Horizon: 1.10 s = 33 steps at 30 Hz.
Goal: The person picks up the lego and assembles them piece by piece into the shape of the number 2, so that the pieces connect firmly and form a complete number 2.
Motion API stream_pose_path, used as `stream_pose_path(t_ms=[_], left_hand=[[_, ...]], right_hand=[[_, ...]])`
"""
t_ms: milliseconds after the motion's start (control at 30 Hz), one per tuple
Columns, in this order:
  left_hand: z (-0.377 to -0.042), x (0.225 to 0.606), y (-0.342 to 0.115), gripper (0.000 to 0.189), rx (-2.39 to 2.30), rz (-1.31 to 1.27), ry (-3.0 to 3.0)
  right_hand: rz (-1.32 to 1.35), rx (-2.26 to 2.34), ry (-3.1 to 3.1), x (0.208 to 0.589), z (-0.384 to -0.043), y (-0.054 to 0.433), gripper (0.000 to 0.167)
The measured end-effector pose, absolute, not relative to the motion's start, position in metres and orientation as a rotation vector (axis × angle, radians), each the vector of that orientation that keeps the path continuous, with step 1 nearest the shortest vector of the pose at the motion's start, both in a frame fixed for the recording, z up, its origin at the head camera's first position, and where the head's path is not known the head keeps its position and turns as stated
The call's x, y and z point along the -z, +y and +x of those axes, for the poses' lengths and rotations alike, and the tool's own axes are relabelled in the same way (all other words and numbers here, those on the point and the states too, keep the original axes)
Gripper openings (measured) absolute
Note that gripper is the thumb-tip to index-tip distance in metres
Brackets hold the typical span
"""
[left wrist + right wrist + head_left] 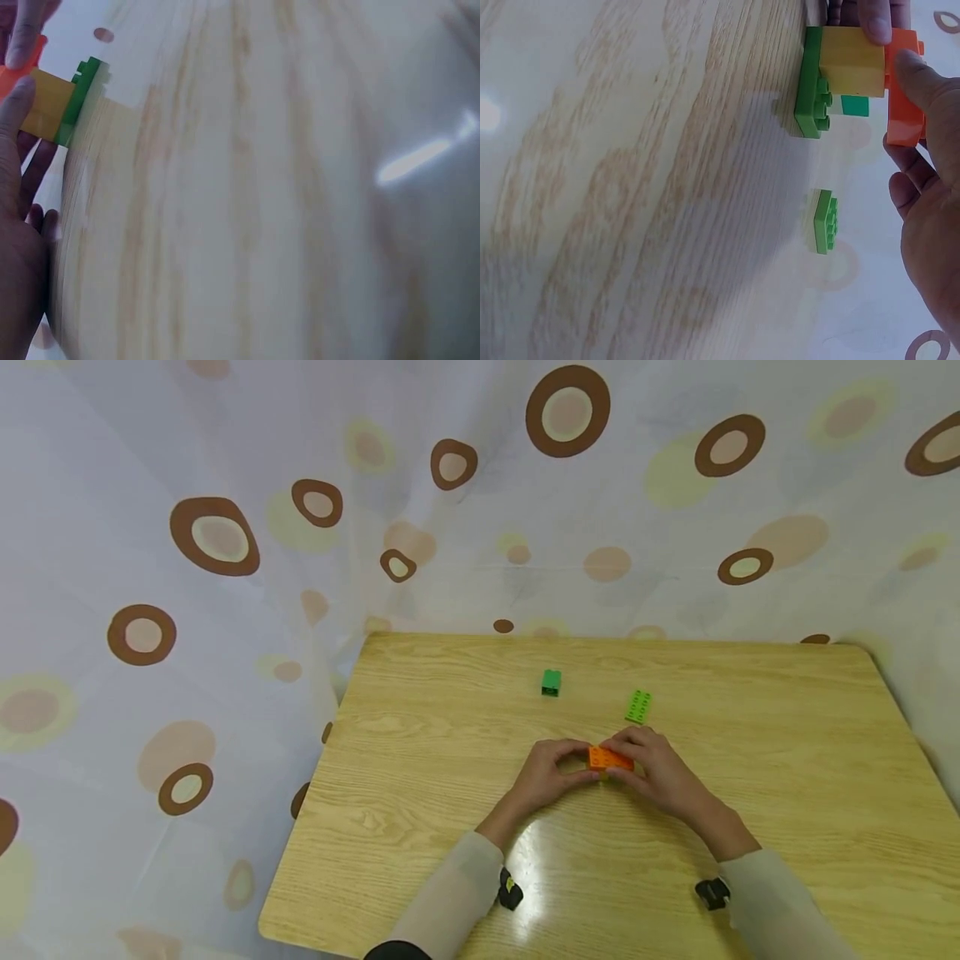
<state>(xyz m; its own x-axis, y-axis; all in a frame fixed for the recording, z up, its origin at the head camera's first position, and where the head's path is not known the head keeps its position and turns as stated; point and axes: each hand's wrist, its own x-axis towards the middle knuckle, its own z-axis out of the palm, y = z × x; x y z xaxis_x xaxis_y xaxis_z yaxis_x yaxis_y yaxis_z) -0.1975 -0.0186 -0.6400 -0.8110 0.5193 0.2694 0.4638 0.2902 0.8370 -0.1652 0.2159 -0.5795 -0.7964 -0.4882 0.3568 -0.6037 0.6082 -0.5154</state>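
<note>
The orange brick (905,112) is positioned on top of the yellow block (851,64), which is mounted on the green base piece (808,82); the stack appears to rest on the table (420,760). The orange brick is gripped between the thumb and fingers of the right hand (663,772), and its right-hand end overhangs the yellow block. The yellow block is pinched by the left hand (543,775), with the thumb placed close to the joint. The step in hand is judged to be the seating of the orange brick. A narrow gap appears at the joint; full engagement cannot be confirmed. For the next move, even downward pressure seems to be required, with the lower pieces steadied. A dark green block (551,682) and a light green plate (638,707) are located beyond the hands, unattached.
</note>
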Motion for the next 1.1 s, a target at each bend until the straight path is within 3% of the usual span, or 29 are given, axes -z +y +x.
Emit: stream_pose_path(t_ms=[1100], left_hand=[[-0.1966, 0.6352, -0.0194, 0.041, -1.526, 0.937, 2.557]], right_hand=[[0.96, -0.833, -2.589, 0.5844, -0.1651, 0.2174, 0.041]])
